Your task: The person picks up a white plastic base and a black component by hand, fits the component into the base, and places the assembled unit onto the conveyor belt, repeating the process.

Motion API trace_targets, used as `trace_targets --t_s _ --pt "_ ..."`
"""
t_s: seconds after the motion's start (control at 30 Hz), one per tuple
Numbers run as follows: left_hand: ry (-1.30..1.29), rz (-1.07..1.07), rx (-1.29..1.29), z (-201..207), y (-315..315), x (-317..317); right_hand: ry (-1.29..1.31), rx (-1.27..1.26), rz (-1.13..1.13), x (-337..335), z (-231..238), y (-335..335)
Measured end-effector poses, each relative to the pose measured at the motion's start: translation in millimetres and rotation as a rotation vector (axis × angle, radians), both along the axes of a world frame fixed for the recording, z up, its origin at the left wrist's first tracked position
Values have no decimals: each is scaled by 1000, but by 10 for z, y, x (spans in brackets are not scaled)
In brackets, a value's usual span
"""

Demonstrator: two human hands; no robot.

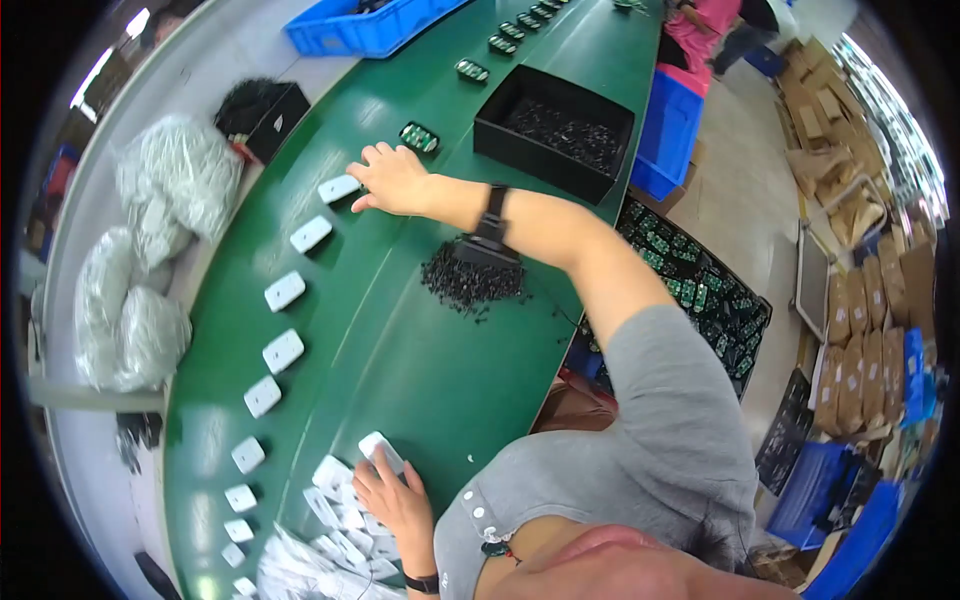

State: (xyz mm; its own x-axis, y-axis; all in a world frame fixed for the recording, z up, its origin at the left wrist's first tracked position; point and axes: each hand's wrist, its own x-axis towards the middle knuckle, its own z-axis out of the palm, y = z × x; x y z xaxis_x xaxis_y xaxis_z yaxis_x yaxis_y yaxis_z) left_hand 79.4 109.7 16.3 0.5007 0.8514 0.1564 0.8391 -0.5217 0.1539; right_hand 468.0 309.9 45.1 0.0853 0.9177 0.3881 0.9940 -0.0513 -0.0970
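Note:
On the green table, my right hand (393, 182) reaches far out with fingers spread. Its thumb and forefinger lie around the near end of a white plastic case (338, 188), the last of a curved row of similar cases. Whether they touch it is hard to tell. Just beyond that hand lies a case with a green circuit board (419, 137). Nearer me, my left hand (398, 498) has its fingers closed on another white case (380, 451), beside a heap of loose white cases (345, 510). Small black screws (465, 282) are piled under my right forearm.
A black box (548, 130) of small black parts stands beyond my right arm. To the right, a dark tray (690, 285) holds many circuit boards. Blue bins (665, 140) stand at the table's sides. Clear plastic bags (135, 310) lie on the left ledge. A person in pink (695, 40) is far off.

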Motion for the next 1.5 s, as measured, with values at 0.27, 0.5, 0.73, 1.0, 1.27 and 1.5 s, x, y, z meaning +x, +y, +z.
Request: trace_targets --t_s 0.27,0.5,0.73,1.0,1.27,1.5 --pt "-89 -25 -14 -106 117 114 237 -388 -126 65 -279 526" --pt "-83 22 -8 -54 79 70 157 -451 -102 -89 -67 271" --pt "-330 -312 32 -193 139 190 710 -29 566 -861 -79 -767" --pt "-376 -390 7 -248 218 511 427 -43 576 -1293 -694 -1357" --pt "-516 -267 -25 -117 264 314 482 -44 561 -1317 -208 -1621" --pt "-676 -209 -41 -144 217 82 396 -208 706 -1655 -136 -1924"
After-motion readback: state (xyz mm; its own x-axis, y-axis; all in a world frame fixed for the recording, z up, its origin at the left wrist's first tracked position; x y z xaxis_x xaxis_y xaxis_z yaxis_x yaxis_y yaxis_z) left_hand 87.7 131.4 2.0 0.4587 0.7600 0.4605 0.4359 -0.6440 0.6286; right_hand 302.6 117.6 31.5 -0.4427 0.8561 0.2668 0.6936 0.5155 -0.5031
